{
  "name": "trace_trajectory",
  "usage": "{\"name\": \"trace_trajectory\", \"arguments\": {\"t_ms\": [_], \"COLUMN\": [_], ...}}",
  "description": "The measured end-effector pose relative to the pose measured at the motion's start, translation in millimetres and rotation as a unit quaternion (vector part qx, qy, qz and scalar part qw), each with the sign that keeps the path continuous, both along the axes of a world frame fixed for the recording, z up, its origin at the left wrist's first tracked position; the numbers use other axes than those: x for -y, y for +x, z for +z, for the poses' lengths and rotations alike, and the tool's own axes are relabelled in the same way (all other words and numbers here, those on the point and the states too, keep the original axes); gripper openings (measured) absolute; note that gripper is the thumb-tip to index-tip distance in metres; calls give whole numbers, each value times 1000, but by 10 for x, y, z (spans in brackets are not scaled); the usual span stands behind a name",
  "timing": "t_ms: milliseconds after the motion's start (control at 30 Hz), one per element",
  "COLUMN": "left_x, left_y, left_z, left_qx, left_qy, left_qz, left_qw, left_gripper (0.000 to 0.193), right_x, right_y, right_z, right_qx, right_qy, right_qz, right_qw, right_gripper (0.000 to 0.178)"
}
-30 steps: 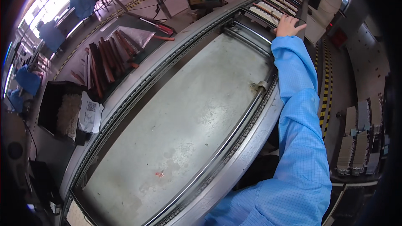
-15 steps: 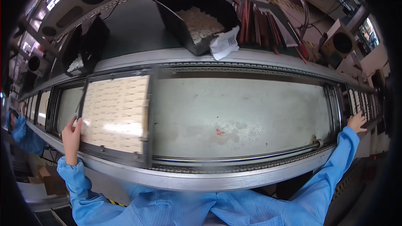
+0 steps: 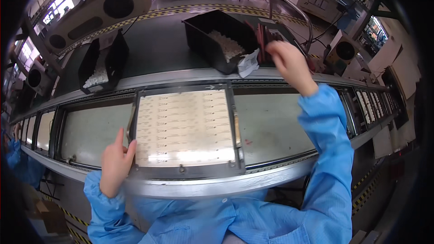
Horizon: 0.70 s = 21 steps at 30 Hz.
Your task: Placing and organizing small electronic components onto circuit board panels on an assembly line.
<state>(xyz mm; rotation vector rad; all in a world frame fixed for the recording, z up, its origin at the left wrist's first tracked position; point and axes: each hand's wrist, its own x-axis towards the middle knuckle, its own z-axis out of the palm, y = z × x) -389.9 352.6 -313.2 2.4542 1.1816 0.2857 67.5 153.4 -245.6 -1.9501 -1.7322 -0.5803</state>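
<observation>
A dark-framed fixture (image 3: 231, 122) lies across the conveyor rails in front of me, carrying a cream sheet (image 3: 184, 129) printed with rows of small dark markings. My left hand (image 3: 116, 162) is at the fixture's left edge, index finger stretched and thumb apart, holding nothing. Beyond the rails, my right hand (image 3: 291, 65) reaches over several dark red strips (image 3: 261, 38). Its fingers are bent and blurred, so I cannot tell whether they hold a strip. Just left of it stands a black bin (image 3: 203, 34) with small white pieces (image 3: 225, 45), a crumpled white packet (image 3: 248, 64) at its corner.
A second black bin (image 3: 118, 58) with white pieces stands at the far left on the dark green surface (image 3: 158, 45). More framed sheets lie along the line at the left (image 3: 45, 129) and right (image 3: 368, 104). A person in a blue sleeve (image 3: 20, 165) is at the left edge.
The fixture has slid right along the rails, my left hand moving with it. My right hand has left the far right end and come over the dark red strips. The view has shifted.
</observation>
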Motion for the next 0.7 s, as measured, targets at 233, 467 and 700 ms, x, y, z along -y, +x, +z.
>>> {"name": "trace_trajectory", "arguments": {"t_ms": [233, 467, 700], "left_x": [-719, -725, -673], "left_y": [569, 401, 385], "left_z": [93, -85, -156], "left_qx": [110, 162, 170], "left_qy": [161, 194, 199], "left_qz": [-28, -72, -112], "left_qw": [980, 965, 958], "left_gripper": [30, 47, 51], "right_x": [-1887, -1756, -1883], "right_y": [416, 671, 1003], "right_z": [-403, -976, -1144], "right_qx": [-188, -821, -634], "right_qy": [-165, 17, -33], "right_qz": [-73, 65, 38], "right_qw": [965, 567, 771], "right_gripper": [39, 33, 30]}}
